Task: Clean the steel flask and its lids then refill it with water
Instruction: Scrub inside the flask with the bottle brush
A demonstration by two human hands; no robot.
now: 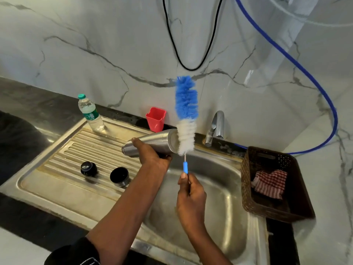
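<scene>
The steel flask (152, 142) lies on its side in the air over the sink's left edge, gripped round its body by my left hand (152, 155). Which end faces right I cannot tell. My right hand (191, 190) holds the thin handle of a bottle brush (186, 111), which stands upright with blue bristles above white ones. The white bristles touch the flask's right end. Two black lids rest on the drainboard: a domed cap (88, 168) and a cup-shaped lid (119, 176), lying open side up.
A steel sink basin (219, 207) lies below my hands, with a tap (215, 127) behind. A plastic water bottle (89, 113) and a red cup (155, 119) stand at the back. A brown basket (298, 207) holding a checked cloth (269, 183) sits on the right.
</scene>
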